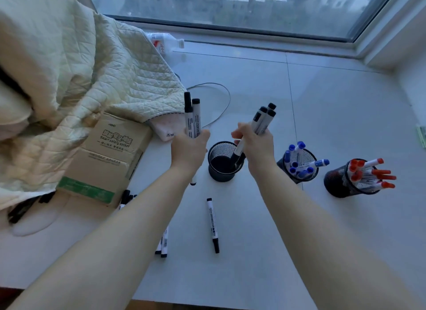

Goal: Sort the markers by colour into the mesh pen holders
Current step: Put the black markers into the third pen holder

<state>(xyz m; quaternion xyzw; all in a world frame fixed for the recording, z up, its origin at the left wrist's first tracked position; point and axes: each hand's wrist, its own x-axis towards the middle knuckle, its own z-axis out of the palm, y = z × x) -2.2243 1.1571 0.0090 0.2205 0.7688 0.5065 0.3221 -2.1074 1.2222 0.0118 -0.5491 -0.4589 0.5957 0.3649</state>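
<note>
Head view: the right hand [254, 146] curls its fingers round a bundle of 3 black-capped white markers [262, 119], and 1 more black-capped marker [237, 152] slants from it down into the black mesh pen holder [222, 163] just below. The left hand [190, 147] grips 2 upright black-capped markers [192, 118] beside that holder. On the white tabletop [322, 229] a single black-capped marker [213, 225] lies between the forearms. To the right stand a mesh holder of blue-capped markers [298, 165] and another of red-capped markers [359, 177]. A cardboard box [108, 157] sits left.
</note>
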